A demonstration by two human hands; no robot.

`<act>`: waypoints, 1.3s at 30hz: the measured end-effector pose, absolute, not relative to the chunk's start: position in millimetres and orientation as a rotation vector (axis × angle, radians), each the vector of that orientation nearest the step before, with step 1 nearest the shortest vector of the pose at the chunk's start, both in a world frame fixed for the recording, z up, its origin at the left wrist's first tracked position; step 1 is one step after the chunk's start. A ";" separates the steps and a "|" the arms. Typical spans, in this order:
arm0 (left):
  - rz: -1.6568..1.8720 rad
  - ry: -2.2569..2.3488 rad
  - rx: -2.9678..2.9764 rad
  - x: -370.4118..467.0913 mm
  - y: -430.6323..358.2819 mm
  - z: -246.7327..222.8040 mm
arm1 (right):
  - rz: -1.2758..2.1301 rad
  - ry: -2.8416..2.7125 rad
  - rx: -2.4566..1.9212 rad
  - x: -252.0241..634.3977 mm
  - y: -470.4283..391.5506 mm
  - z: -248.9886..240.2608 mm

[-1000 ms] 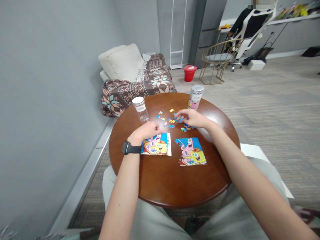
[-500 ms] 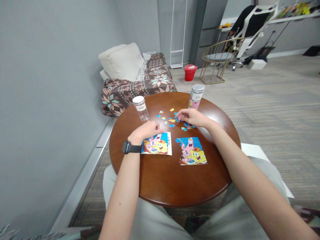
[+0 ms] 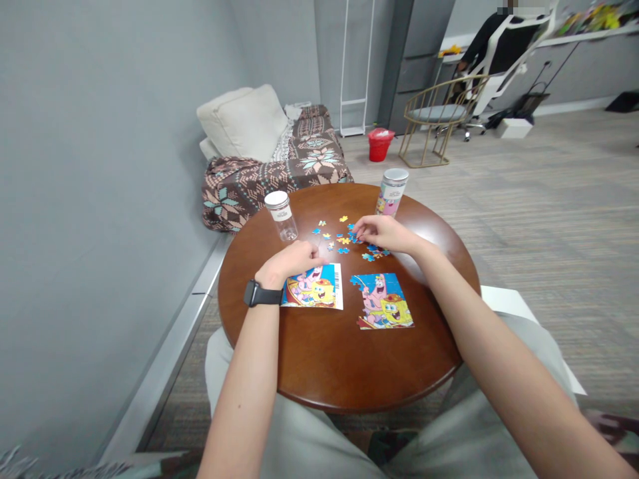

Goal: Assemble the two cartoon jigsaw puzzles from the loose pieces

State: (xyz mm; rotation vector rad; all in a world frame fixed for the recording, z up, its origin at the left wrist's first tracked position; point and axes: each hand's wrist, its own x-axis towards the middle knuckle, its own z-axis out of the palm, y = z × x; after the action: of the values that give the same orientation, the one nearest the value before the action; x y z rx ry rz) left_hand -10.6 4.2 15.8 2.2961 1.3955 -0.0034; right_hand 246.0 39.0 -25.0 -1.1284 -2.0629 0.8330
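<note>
A round brown table carries a partly built cartoon jigsaw and a printed reference picture. My left hand, with a black watch on the wrist, rests curled on the far left corner of the picture. My right hand reaches over several loose puzzle pieces at the table's far side, fingertips pinching at a blue piece. Whether that piece is lifted I cannot tell.
A clear empty jar with a white lid stands at the far left of the table, a printed canister at the far right. Beyond are a blanket-covered couch, a red bucket, a gold chair and a seated person.
My right hand has edged slightly left and farther over the loose pieces. The left hand stays put.
</note>
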 end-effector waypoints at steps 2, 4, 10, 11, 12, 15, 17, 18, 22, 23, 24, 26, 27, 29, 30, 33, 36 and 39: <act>0.007 1.390 2.295 -11.0 5.0 14.9 | 0.841 -2.062 -1.120 245.3 38.1 -24.1; 0.008 1.388 2.296 -11.2 5.3 14.4 | 0.848 -2.051 -1.111 244.7 38.0 -23.6; -0.006 1.399 2.300 -10.8 3.8 16.2 | 0.856 -2.017 -1.136 244.1 39.6 -24.1; -0.007 1.402 2.301 -10.6 3.7 16.5 | 0.862 -2.013 -1.139 244.2 39.7 -24.4; -0.008 1.404 2.301 -10.5 3.6 16.6 | 0.865 -2.010 -1.140 244.5 39.7 -24.6; -0.008 1.401 2.295 -10.2 3.6 16.9 | 0.828 -2.025 -1.130 245.4 39.7 -25.3; -0.009 1.400 2.293 -10.2 3.5 17.0 | 0.777 -2.047 -1.115 245.9 40.0 -25.4; -0.008 1.400 2.294 -10.2 3.6 16.9 | 0.757 -2.058 -1.111 246.0 40.2 -25.4; -0.001 1.391 2.303 -10.7 4.1 16.3 | 0.733 -2.102 -1.144 245.0 40.2 -24.1; -0.003 1.391 2.303 -10.8 4.3 16.1 | 0.733 -2.112 -1.154 244.6 39.7 -23.2; -0.005 1.392 2.302 -10.9 4.5 15.9 | 0.730 -2.118 -1.162 244.2 38.9 -22.3; -0.011 1.397 2.302 -10.8 4.5 16.0 | 0.724 -2.124 -1.175 243.9 36.8 -20.1; -0.013 1.399 2.302 -10.7 4.4 16.2 | 0.734 -2.127 -1.186 243.9 35.8 -19.2; -0.013 1.401 2.301 -10.4 3.9 16.9 | 0.797 -2.128 -1.209 244.3 34.5 -18.4; -0.011 1.401 2.298 -10.3 3.7 17.3 | 0.846 -2.122 -1.213 244.7 34.4 -18.8; -0.002 1.395 2.290 -10.0 3.1 17.8 | 0.970 -2.063 -1.179 245.4 36.0 -22.3; 0.009 1.393 2.284 -9.9 2.9 17.5 | 0.995 -2.020 -1.125 245.3 37.8 -25.9; 0.015 1.399 2.279 -9.7 2.8 17.2 | 0.936 -2.058 -1.127 244.7 37.4 -25.0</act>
State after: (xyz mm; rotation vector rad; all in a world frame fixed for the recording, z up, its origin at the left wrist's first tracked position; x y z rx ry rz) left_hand -9.7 2.8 17.2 2.2794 1.3992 0.0152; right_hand 244.7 37.4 -25.0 -1.1273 -2.0576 0.9362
